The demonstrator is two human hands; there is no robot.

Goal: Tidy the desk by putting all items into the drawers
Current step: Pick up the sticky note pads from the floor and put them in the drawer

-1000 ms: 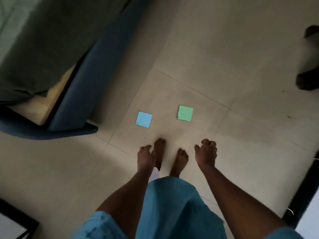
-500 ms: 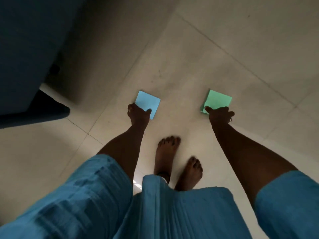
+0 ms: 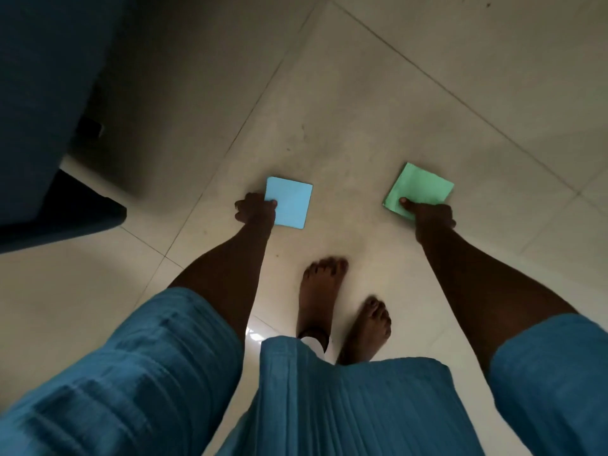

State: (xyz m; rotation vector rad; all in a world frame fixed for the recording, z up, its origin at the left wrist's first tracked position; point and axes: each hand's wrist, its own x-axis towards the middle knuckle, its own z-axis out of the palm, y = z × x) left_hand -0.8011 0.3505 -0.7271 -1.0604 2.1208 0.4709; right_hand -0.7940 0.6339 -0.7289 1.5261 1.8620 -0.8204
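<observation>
A light blue square notepad (image 3: 291, 205) sits at the pale tiled floor (image 3: 345, 103), and my left hand (image 3: 255, 210) grips its near left corner with the thumb on top. A green square notepad (image 3: 419, 189) lies to the right, and my right hand (image 3: 429, 215) pinches its near edge, thumb pressed on the top face. Both arms reach straight down. Whether either pad has left the floor cannot be told.
A dark blue piece of furniture (image 3: 46, 103) fills the upper left, its lower edge jutting toward the blue pad. My two bare feet (image 3: 342, 307) stand on the tiles just behind the pads. Blue clothing covers the bottom of the view.
The view has dropped closer to the floor. Both hands, empty and apart a second ago, have reached down and closed on the blue and green pads.
</observation>
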